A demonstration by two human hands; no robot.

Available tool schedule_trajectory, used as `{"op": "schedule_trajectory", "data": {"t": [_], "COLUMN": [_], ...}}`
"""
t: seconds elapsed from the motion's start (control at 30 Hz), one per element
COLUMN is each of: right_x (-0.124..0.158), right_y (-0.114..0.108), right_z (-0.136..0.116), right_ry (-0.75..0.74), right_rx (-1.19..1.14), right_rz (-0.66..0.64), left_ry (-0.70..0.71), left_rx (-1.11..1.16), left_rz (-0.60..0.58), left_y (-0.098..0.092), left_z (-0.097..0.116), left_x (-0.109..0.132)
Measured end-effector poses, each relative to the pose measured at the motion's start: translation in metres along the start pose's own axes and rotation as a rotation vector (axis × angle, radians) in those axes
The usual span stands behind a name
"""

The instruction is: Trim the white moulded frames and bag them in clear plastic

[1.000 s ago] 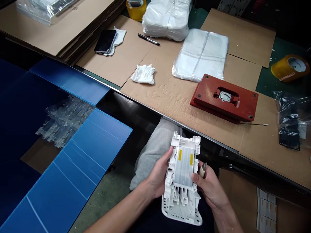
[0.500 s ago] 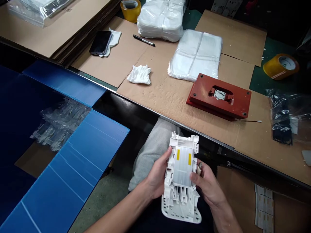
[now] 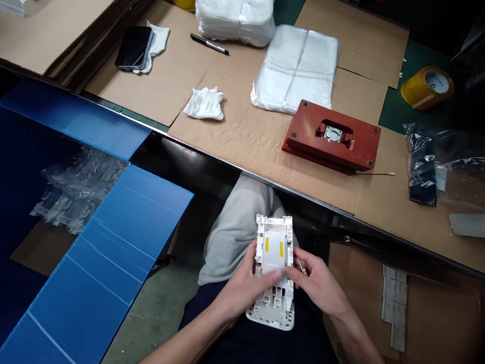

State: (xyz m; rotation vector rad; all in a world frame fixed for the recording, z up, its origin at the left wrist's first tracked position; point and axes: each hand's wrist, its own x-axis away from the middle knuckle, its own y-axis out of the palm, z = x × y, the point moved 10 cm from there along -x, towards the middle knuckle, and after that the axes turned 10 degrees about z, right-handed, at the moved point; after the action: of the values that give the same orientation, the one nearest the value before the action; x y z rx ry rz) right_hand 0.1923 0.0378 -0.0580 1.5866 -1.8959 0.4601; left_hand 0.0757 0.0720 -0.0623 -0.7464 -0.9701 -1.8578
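A white moulded plastic housing [image 3: 275,225] is held above my lap, its rounded, perforated end toward me. Set in its middle is a pale flat panel [image 3: 273,258] with two yellow strips. My left hand [image 3: 246,283] grips the housing's left side, the thumb lying across the lower part of the panel. On the other side my right hand [image 3: 316,280] holds the housing's edge, its thumb pressed near the panel's lower right corner. A small light-coloured piece [image 3: 303,267] shows by the right fingers; its kind is unclear.
On the table lie a red fixture block [image 3: 329,139], wrapped stacks of clear bags [image 3: 297,68], a pen [image 3: 209,44], a white cloth [image 3: 204,103], a phone [image 3: 133,48] and a tape roll [image 3: 427,88]. A blue box [image 3: 109,253] with bagged parts stands left. Pale parts [image 3: 394,303] lie on cardboard at lower right.
My left thumb has moved from the housing's upper left edge onto the lower panel. The housing now sits slightly lower and straighter. The whole view has shifted, with table items appearing farther up and left.
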Motion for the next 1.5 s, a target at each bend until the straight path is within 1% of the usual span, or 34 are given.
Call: {"op": "schedule_trajectory", "data": {"t": [0.07, 0.13, 0.2, 0.27, 0.37, 0.5, 0.73, 0.87, 1.0, 1.13, 1.33, 1.4, 1.5], "right_x": [0.008, 0.015, 0.019, 0.022, 0.022, 0.02, 0.015, 0.018, 0.016, 0.01, 0.011, 0.013, 0.015], "right_y": [-0.003, -0.006, -0.01, -0.015, -0.015, -0.008, -0.009, -0.007, -0.002, -0.001, -0.006, -0.007, -0.005], "right_z": [0.009, 0.015, 0.017, 0.018, 0.018, 0.024, 0.031, 0.032, 0.031, 0.027, 0.023, 0.023, 0.021], "right_ry": [0.027, 0.032, 0.031, 0.024, 0.003, 0.027, 0.049, 0.018, -0.05, -0.087, -0.055, -0.053, -0.087], "right_rx": [0.039, 0.053, 0.073, 0.119, 0.17, 0.072, 0.06, 0.098, 0.119, 0.127, 0.173, 0.217, 0.258], "right_rz": [0.018, 0.044, 0.081, 0.122, 0.138, 0.102, 0.148, 0.19, 0.208, 0.185, 0.123, 0.119, 0.138], "left_ry": [0.09, 0.185, 0.25, 0.281, 0.264, 0.231, 0.209, 0.234, 0.238, 0.239, 0.248, 0.243, 0.262], "left_rx": [-0.178, -0.304, -0.359, -0.368, -0.351, -0.32, -0.327, -0.348, -0.322, -0.318, -0.374, -0.381, -0.369], "left_rz": [-0.02, -0.002, 0.009, 0.023, 0.037, 0.02, 0.043, 0.057, 0.057, 0.052, 0.056, 0.069, 0.09], "left_y": [0.003, 0.005, 0.009, 0.01, 0.008, 0.003, -0.002, -0.003, -0.007, -0.008, -0.002, -0.003, -0.005], "left_z": [-0.001, 0.005, 0.012, 0.016, 0.014, 0.004, 0.002, 0.003, -0.003, -0.003, 0.005, 0.003, 0.001], "left_x": [0.004, 0.005, 0.004, 0.003, 0.0, -0.005, -0.01, -0.011, -0.014, -0.016, -0.008, -0.006, -0.006]}}
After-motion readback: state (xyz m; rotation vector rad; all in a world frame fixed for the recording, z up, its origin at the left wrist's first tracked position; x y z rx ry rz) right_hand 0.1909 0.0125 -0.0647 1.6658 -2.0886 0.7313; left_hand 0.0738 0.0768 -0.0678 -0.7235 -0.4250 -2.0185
